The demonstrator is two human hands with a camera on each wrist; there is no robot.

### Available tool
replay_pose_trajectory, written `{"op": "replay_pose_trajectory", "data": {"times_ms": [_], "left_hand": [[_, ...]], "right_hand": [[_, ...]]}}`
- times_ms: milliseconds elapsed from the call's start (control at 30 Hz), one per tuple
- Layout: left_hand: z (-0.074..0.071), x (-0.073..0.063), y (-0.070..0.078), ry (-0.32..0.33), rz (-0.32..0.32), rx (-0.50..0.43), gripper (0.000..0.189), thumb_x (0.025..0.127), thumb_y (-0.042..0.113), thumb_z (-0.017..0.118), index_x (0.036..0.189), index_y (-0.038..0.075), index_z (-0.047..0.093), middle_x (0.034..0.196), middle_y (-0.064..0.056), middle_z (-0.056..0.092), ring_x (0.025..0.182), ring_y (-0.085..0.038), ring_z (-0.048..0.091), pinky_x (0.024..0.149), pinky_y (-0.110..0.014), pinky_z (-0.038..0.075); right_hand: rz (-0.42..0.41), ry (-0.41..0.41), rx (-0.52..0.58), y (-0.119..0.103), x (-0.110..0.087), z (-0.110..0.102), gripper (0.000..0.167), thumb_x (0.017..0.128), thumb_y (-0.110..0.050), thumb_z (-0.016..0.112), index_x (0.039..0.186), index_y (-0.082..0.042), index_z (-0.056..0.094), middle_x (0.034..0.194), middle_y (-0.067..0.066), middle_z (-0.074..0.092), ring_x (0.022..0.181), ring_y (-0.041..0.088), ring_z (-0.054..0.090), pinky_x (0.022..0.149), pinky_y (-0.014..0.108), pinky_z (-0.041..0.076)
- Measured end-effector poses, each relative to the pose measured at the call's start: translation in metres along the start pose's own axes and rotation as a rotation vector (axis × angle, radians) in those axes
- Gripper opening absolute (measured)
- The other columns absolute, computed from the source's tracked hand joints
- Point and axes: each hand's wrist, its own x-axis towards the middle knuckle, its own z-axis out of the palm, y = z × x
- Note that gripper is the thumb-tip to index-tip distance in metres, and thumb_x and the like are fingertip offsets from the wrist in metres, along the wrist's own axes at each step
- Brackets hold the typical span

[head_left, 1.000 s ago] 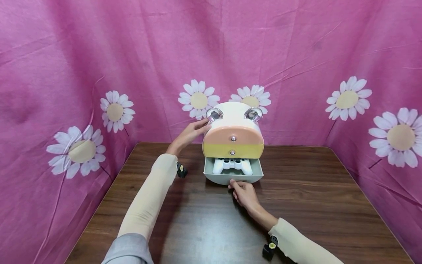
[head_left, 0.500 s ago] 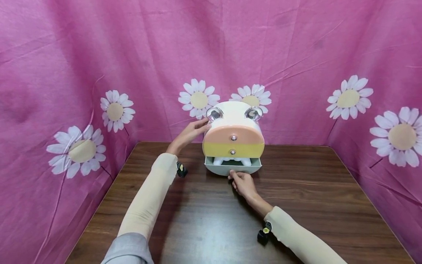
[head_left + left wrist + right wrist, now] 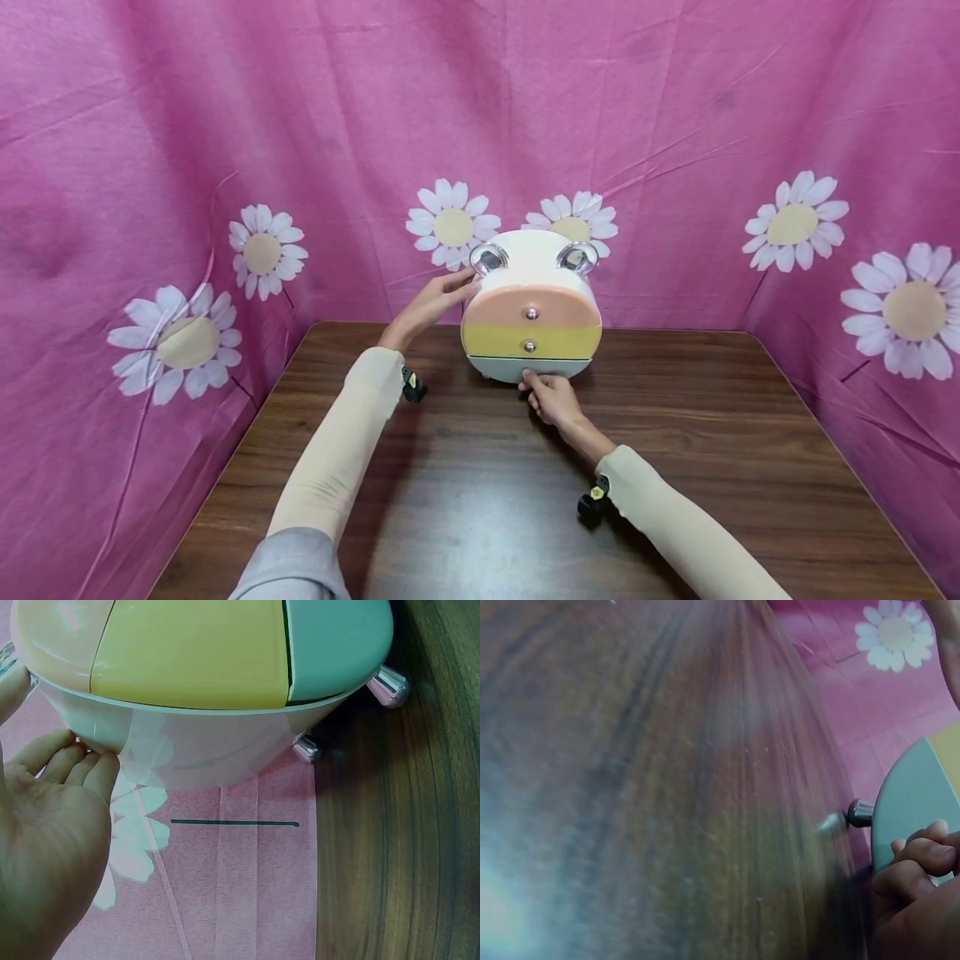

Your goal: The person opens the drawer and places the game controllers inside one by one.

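A small rounded drawer box (image 3: 534,258) with a white body and two round silver-rimmed pieces on top stands at the table's back. Its fronts are a peach drawer (image 3: 495,308), a yellow drawer (image 3: 491,342) and a pale green bottom drawer (image 3: 495,367). The green drawer sits nearly flush, with a thin dark gap above it in the left wrist view. My left hand (image 3: 431,308) rests its fingers on the box's left side. With curled fingers, my right hand (image 3: 557,402) pinches at the middle of the green front, hiding any knob there. The drawer's contents are out of sight.
Beneath the box is a dark wooden table (image 3: 465,500). A pink curtain (image 3: 360,125) printed with daisies surrounds its back and sides. Short silver feet (image 3: 390,686) hold the box off the tabletop.
The green drawer, which stood out with a white game controller inside, has slid back into the box. My right hand moved forward with it. My left hand stayed on the box's side.
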Motion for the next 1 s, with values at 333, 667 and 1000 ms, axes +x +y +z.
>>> {"op": "replay_pose_trajectory", "data": {"times_ms": [333, 667, 1000], "left_hand": [[0.001, 0.001, -0.001, 0.001, 0.004, -0.007, 0.072, 0.106, 0.053, 0.06, 0.166, 0.019, 0.04, 0.175, -0.002, 0.034, 0.163, -0.024, 0.028, 0.133, -0.05, 0.026], [0.004, 0.001, 0.001, 0.037, 0.018, 0.019, 0.07, 0.104, 0.055, 0.062, 0.163, 0.02, 0.045, 0.172, -0.002, 0.039, 0.161, -0.024, 0.033, 0.132, -0.049, 0.029], [-0.009, -0.027, -0.009, 0.238, 0.087, 0.128, 0.037, 0.103, 0.026, 0.073, 0.131, 0.003, 0.07, 0.13, -0.015, 0.074, 0.124, -0.034, 0.069, 0.107, -0.047, 0.057]], "right_hand": [[-0.003, -0.023, -0.054, -0.001, 0.005, -0.005, 0.059, 0.111, -0.047, 0.056, 0.111, 0.01, 0.072, 0.056, -0.005, 0.052, 0.044, 0.005, 0.041, 0.04, 0.02, 0.034], [-0.007, -0.045, -0.118, -0.004, 0.005, -0.02, 0.066, 0.11, -0.053, 0.053, 0.111, 0.01, 0.073, 0.056, -0.007, 0.054, 0.043, 0.002, 0.042, 0.039, 0.018, 0.034], [-0.113, 0.008, -0.262, -0.028, -0.012, -0.095, 0.036, 0.109, -0.02, 0.06, 0.118, 0.013, 0.071, 0.063, -0.005, 0.058, 0.047, 0.003, 0.042, 0.042, 0.02, 0.037]]}}
